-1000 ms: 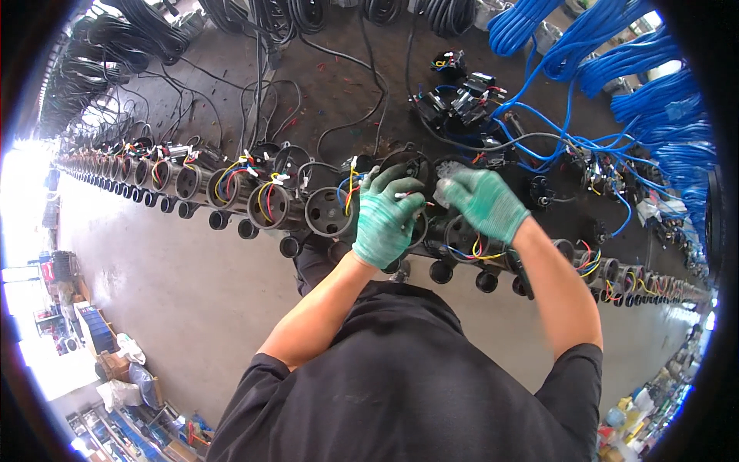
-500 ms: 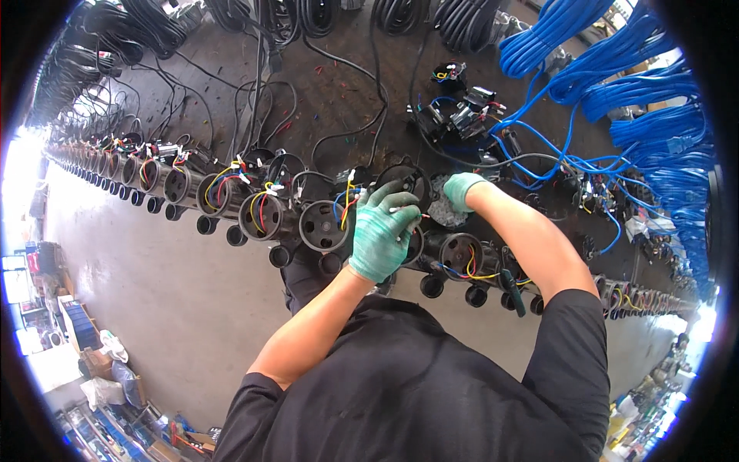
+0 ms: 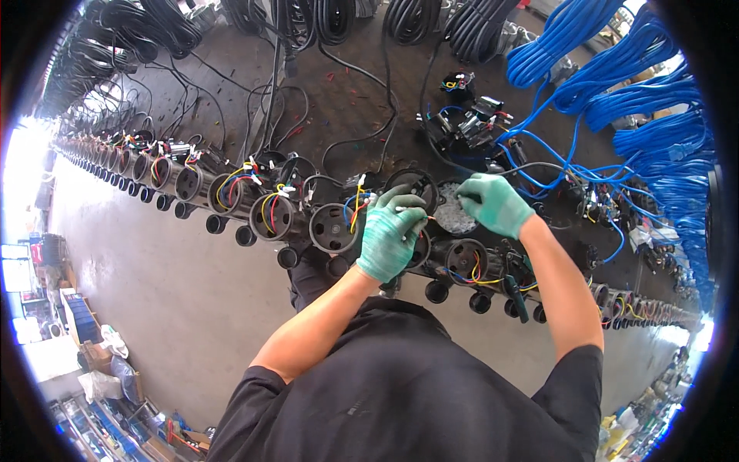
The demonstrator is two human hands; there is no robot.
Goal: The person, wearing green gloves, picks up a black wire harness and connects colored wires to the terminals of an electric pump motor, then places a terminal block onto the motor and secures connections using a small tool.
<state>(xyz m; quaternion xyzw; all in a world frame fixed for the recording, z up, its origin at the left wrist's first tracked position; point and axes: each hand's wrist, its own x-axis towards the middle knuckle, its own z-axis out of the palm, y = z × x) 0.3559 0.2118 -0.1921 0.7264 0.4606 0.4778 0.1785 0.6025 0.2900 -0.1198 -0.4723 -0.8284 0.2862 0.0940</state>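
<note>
My left hand (image 3: 391,235), in a green glove with dark fingertips, is closed in a pinch over one of the black round housings. It grips a thin wire (image 3: 428,219), whose end sticks out to the right of the fingers. A small white connector also shows at its fingertips. My right hand (image 3: 499,205), gloved in green too, hovers at the rim of a round bowl of small clear-white pieces (image 3: 457,219). Its fingers are drawn together, and what they hold, if anything, is too small to make out. Left of my left hand stands an open black housing (image 3: 332,228) with coloured wires.
A long row of black housings (image 3: 271,215) with wires runs along the bench edge. Black cable coils (image 3: 412,21) and blue cable coils (image 3: 573,42) lie at the back. Wired parts (image 3: 477,122) are heaped behind the bowl. A dark green-handled tool (image 3: 516,296) hangs at the edge.
My right hand has lifted out of the bowl and turned inward, closer to my left hand. The left hand keeps its pinch; the whole view has shifted slightly.
</note>
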